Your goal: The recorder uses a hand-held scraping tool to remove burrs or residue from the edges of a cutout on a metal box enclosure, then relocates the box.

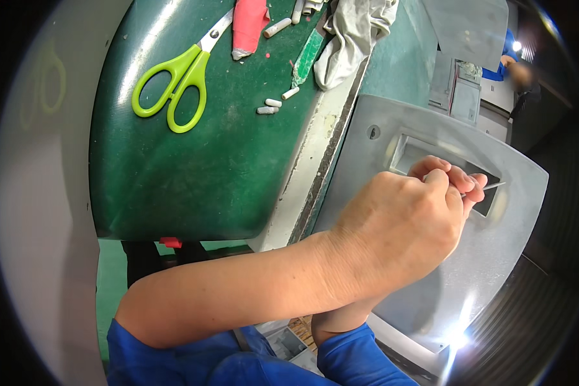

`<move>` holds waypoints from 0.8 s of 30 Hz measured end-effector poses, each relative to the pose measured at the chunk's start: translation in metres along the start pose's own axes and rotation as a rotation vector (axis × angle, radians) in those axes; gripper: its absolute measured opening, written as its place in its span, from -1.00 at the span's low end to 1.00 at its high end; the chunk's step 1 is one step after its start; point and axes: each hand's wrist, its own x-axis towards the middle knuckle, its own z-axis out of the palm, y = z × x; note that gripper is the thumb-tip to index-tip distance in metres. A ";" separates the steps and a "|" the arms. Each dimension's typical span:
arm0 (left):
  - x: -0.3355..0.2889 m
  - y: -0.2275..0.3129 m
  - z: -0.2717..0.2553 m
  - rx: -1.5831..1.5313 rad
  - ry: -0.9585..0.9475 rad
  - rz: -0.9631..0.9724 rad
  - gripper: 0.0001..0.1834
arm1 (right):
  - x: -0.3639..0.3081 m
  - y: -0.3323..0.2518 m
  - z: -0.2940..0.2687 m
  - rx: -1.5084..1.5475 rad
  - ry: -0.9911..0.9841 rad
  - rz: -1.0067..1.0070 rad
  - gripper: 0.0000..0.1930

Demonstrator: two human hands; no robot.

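Observation:
My left hand [402,225] reaches across from the lower left over a grey moulded panel [424,302]. Its back faces up and its fingers are closed. A thin metal rod [495,185] sticks out to the right of the bunched fingertips, above a rectangular opening [424,152] in the panel. My right forearm [344,318] passes beneath the left wrist, and the right hand is mostly hidden behind the left one. Some of the bunched fingertips may belong to it; I cannot tell.
On the green padded surface [193,174] lie lime-handled scissors [200,71], a red wrapped piece [248,26], a green craft-knife-like strip [309,56] and several small white stubs [273,102]. A grey cloth [350,55] hangs over the edge. Another person's arm [509,64] shows at the far right.

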 end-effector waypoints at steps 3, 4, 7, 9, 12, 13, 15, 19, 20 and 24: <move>-0.004 0.001 0.000 0.016 -0.007 -0.032 -0.87 | -0.002 -0.003 -0.011 -0.025 0.014 0.010 -0.74; -0.006 0.001 0.002 0.018 0.002 -0.049 -0.87 | -0.003 -0.004 -0.013 -0.024 0.010 0.035 -0.74; -0.005 0.001 0.006 -0.053 0.007 -0.053 -0.87 | -0.005 -0.004 -0.005 -0.070 0.043 0.003 -0.74; -0.002 0.002 0.005 -0.060 -0.031 -0.048 -0.87 | -0.005 -0.005 0.002 -0.086 0.093 -0.019 -0.74; 0.005 0.006 0.001 -0.041 -0.039 -0.041 -0.89 | -0.002 -0.007 0.004 -0.080 0.147 -0.008 -0.75; 0.006 0.008 0.000 -0.036 -0.008 -0.032 -0.89 | -0.001 -0.009 0.001 -0.091 0.137 -0.010 -0.76; 0.010 0.014 0.000 -0.021 0.069 -0.011 -0.88 | -0.001 -0.011 0.008 -0.072 0.144 0.010 -0.76; 0.021 0.032 -0.002 0.090 0.135 0.000 -0.79 | -0.003 -0.021 0.025 -0.019 0.183 0.106 -0.76; 0.026 0.037 -0.004 0.139 0.108 0.000 -0.80 | -0.002 -0.026 0.027 -0.018 0.192 0.127 -0.76; 0.043 0.058 -0.010 0.291 -0.019 0.046 -0.85 | 0.002 -0.048 0.030 0.138 0.211 0.227 -0.75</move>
